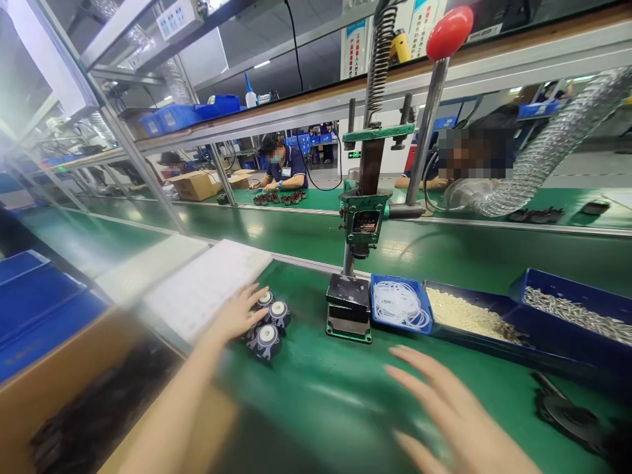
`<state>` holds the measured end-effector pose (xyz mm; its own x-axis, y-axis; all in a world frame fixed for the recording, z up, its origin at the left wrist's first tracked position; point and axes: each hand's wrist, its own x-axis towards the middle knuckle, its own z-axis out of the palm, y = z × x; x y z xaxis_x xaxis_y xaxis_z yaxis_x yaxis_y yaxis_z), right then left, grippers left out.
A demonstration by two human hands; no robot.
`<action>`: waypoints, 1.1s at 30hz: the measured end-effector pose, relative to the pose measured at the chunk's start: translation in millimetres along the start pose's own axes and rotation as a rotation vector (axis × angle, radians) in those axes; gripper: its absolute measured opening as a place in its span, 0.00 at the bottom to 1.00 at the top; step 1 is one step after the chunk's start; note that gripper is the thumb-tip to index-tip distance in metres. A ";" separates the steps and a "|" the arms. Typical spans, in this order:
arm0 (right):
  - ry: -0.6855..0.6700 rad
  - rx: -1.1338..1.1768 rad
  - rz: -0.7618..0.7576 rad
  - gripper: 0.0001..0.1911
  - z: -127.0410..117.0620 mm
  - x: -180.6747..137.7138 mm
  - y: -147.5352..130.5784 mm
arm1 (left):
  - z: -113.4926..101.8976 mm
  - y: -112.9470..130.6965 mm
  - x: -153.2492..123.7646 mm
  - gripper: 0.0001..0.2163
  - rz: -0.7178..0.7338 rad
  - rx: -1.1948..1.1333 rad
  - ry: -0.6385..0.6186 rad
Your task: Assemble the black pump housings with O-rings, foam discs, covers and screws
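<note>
My left hand (pixel 240 315) lies with its fingers stretched over a small cluster of black parts with white round centres (pixel 268 336) on the green work surface. Its fingertips touch or nearly touch them; some of the parts are partly covered. Over the green surface at the right, my right hand (pixel 434 388) is slightly blurred, its fingers spread and nothing in them. Between and beyond both hands stands a hand-lever press (pixel 365 217) with a red knob (pixel 449 33) and a black block (pixel 348 295) at its base.
Right of the press are a blue tray of white rings (pixel 399 304), a bin of cream-coloured small parts (pixel 464 313) and a bin of metal pins (pixel 575 313). A black part (pixel 567 415) lies far right. A cardboard box (pixel 44 395) stands at left. Co-workers (pixel 286 164) sit opposite.
</note>
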<state>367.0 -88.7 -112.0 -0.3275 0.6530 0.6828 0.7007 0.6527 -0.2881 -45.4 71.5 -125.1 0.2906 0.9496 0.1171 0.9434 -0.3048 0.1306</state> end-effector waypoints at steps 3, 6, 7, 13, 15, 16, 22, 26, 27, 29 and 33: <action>-0.329 0.007 -0.037 0.44 58.1 31.9 -24.9 | -0.4 6.4 -1.1 0.27 0.012 0.012 0.020; -0.444 0.090 0.003 0.56 124.9 62.9 -45.9 | -2.4 12.9 -3.5 0.27 0.017 0.023 0.032; -0.463 0.098 0.022 0.59 143.1 70.2 -50.7 | -2.7 15.7 -4.5 0.27 0.017 0.027 0.034; -0.421 0.082 0.095 0.58 180.3 72.3 -47.7 | -1.0 43.2 -10.6 0.27 0.042 0.029 0.014; -0.394 0.077 0.082 0.55 172.4 62.7 -41.7 | 0.5 55.3 -12.3 0.27 0.058 0.018 0.004; -0.387 0.074 0.077 0.54 166.7 57.4 -39.6 | 1.5 61.7 -13.3 0.27 0.065 0.010 0.000; -0.384 0.051 0.110 0.52 126.7 26.6 -37.5 | 11.4 101.0 -22.7 0.27 0.105 -0.036 -0.002; -0.403 0.024 0.145 0.52 105.5 12.6 -35.7 | 18.3 123.6 -25.3 0.27 0.122 -0.046 -0.005; -0.410 0.018 0.155 0.52 101.7 10.5 -35.0 | 19.4 128.0 -24.8 0.28 0.130 -0.048 -0.011; -0.423 0.013 0.174 0.53 95.6 7.6 -34.0 | 19.7 134.7 -23.4 0.28 0.138 -0.044 -0.011; -0.431 0.010 0.199 0.57 84.5 3.5 -31.8 | 8.0 140.1 -29.5 0.30 0.180 -0.023 0.077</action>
<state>290.1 -74.6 -157.2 -0.4222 0.8644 0.2729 0.7711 0.5008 -0.3932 79.5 1.4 -118.1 0.4403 0.8717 0.2151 0.8733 -0.4714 0.1227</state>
